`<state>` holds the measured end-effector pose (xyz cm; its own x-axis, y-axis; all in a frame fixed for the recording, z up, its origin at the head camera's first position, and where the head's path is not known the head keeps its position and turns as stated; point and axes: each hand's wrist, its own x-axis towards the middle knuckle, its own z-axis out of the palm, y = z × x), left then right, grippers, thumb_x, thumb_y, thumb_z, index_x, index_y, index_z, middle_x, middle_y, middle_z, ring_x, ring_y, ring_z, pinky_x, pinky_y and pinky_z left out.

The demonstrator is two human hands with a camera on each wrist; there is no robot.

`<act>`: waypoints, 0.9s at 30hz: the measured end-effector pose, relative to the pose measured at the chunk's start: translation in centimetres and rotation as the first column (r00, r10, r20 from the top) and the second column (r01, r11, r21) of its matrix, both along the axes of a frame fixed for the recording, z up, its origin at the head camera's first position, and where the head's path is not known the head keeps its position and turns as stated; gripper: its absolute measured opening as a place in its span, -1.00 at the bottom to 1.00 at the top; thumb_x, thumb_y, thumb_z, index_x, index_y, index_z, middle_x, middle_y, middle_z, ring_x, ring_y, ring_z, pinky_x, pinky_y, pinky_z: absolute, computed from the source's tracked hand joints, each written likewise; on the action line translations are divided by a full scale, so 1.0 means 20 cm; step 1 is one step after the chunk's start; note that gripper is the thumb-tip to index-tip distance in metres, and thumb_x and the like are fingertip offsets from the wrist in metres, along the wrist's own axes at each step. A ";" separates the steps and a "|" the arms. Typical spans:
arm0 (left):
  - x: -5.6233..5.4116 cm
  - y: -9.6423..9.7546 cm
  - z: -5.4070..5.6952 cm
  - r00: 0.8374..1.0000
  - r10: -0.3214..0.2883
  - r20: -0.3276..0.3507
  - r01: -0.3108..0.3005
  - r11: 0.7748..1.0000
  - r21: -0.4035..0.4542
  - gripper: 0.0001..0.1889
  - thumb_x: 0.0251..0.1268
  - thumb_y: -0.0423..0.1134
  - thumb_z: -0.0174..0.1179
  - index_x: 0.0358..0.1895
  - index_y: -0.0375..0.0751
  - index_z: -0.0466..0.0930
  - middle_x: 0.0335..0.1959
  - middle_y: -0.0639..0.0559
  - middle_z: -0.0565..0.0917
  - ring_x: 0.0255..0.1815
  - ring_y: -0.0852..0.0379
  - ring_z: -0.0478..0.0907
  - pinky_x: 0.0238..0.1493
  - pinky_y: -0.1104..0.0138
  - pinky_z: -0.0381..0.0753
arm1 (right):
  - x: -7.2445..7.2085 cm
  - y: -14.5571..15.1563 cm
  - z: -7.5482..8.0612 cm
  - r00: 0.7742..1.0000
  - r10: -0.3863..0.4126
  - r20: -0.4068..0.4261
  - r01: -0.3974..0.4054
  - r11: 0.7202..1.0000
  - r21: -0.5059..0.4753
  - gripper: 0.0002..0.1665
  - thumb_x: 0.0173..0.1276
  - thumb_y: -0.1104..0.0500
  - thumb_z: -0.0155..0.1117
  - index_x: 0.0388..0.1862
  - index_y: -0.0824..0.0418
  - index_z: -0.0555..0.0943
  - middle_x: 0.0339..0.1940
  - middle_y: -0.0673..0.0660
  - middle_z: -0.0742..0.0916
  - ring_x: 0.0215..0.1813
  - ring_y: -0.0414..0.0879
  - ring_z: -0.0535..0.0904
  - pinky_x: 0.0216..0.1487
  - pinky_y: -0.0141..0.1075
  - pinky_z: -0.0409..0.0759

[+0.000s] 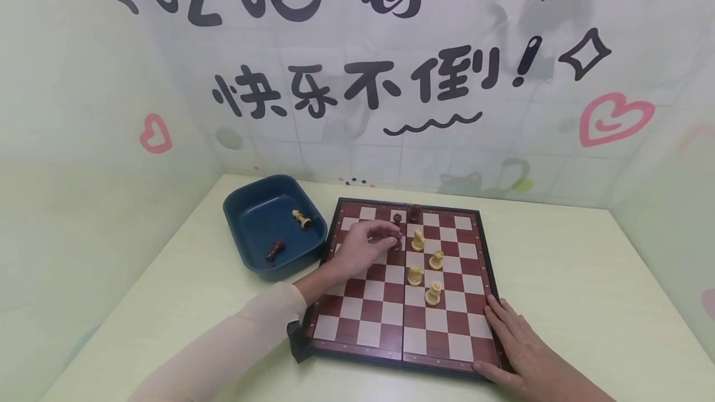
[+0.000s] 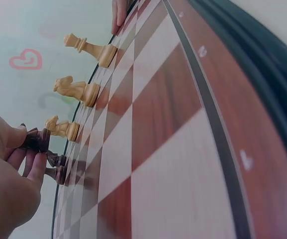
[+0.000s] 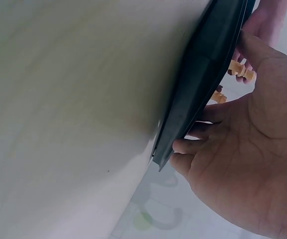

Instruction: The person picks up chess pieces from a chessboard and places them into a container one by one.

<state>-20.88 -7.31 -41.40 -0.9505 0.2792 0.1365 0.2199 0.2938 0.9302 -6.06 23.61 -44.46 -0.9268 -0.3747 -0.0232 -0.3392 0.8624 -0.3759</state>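
Note:
My left hand (image 1: pixel 360 250) pinches a dark chess piece (image 2: pixel 38 141) between thumb and fingers, its base showing and its top hidden by the hand. It is over the far left part of the chessboard (image 1: pixel 371 290). Two dark pieces stand close by, one (image 1: pixel 397 219) just beyond the fingers and another (image 1: pixel 414 213) by the far edge. Several cream pieces stand near the middle, among them a knight (image 1: pixel 418 241) and a taller piece (image 1: pixel 433 293). My right hand (image 1: pixel 522 346) rests on the board's near right corner, fingers along the side and thumb at the front edge.
A blue tub (image 1: pixel 240 244) stands left of the board, close to its edge. Inside lie a cream piece (image 1: pixel 301 219) and a dark piece (image 1: pixel 275 249). A dark block-like part (image 1: pixel 298 341) juts from the board's near left corner. A printed wall covering (image 1: pixel 346 160) rises behind the table.

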 end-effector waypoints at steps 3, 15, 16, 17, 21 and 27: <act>-0.01 -0.01 0.00 1.000 0.010 -0.012 -0.010 1.000 -0.008 -0.78 0.40 -0.43 0.28 0.06 -0.29 0.71 -0.03 0.01 0.72 -0.01 0.11 0.67 0.08 0.22 0.63 | -0.01 0.01 0.00 1.000 0.008 -0.012 -0.008 1.000 0.004 0.17 0.33 -0.46 0.23 0.54 0.39 0.26 0.58 0.32 0.24 0.52 0.31 0.16 0.31 0.20 0.40; -0.03 -0.08 0.03 0.999 0.032 0.001 -0.032 0.999 -0.005 -0.75 0.43 -0.41 0.26 0.12 -0.29 0.70 -0.01 0.00 0.71 0.06 0.10 0.67 0.09 0.20 0.64 | -0.06 0.05 0.00 0.998 0.045 -0.041 -0.045 0.999 -0.006 0.13 0.35 -0.41 0.26 0.54 0.39 0.24 0.57 0.31 0.23 0.51 0.31 0.16 0.29 0.21 0.41; -0.03 -0.08 0.03 0.999 0.037 0.000 -0.037 0.999 -0.008 -0.75 0.43 -0.41 0.27 0.11 -0.28 0.70 -0.02 0.01 0.72 0.06 0.10 0.67 0.08 0.20 0.65 | -0.07 0.05 0.00 0.999 0.043 -0.032 -0.043 0.999 -0.006 0.14 0.35 -0.42 0.25 0.54 0.39 0.23 0.57 0.31 0.22 0.51 0.31 0.16 0.29 0.22 0.41; -0.03 -0.09 0.03 0.999 0.040 -0.002 -0.040 0.999 -0.008 -0.75 0.43 -0.40 0.27 0.11 -0.28 0.70 -0.03 0.01 0.72 0.05 0.10 0.68 0.08 0.19 0.65 | -0.07 0.05 0.00 0.999 0.040 -0.022 -0.040 0.999 -0.006 0.15 0.34 -0.43 0.25 0.54 0.39 0.23 0.58 0.31 0.22 0.51 0.31 0.15 0.29 0.22 0.41; -0.02 -0.12 0.04 0.999 0.047 -0.011 -0.047 0.999 -0.005 -0.76 0.42 -0.42 0.27 0.10 -0.31 0.70 -0.05 -0.03 0.74 0.00 0.06 0.70 0.04 0.17 0.65 | -0.09 0.06 0.01 0.999 0.032 0.011 -0.032 0.999 -0.006 0.18 0.33 -0.46 0.23 0.55 0.39 0.22 0.58 0.32 0.22 0.52 0.32 0.14 0.29 0.22 0.41; -0.03 -0.16 0.04 0.997 0.073 -0.018 -0.072 0.997 0.028 -0.77 0.42 -0.43 0.27 0.08 -0.37 0.68 -0.07 -0.06 0.73 -0.05 0.04 0.70 -0.01 0.21 0.67 | -0.11 0.08 0.00 0.999 0.040 0.010 -0.040 0.999 0.001 0.19 0.32 -0.46 0.24 0.54 0.41 0.24 0.57 0.34 0.23 0.52 0.32 0.15 0.29 0.21 0.41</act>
<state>-21.51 -10.45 -40.52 -0.9653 0.2054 0.1612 0.2164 0.2839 0.9341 -8.21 25.15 -44.41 -0.9110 -0.4111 -0.0332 -0.3691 0.8486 -0.3789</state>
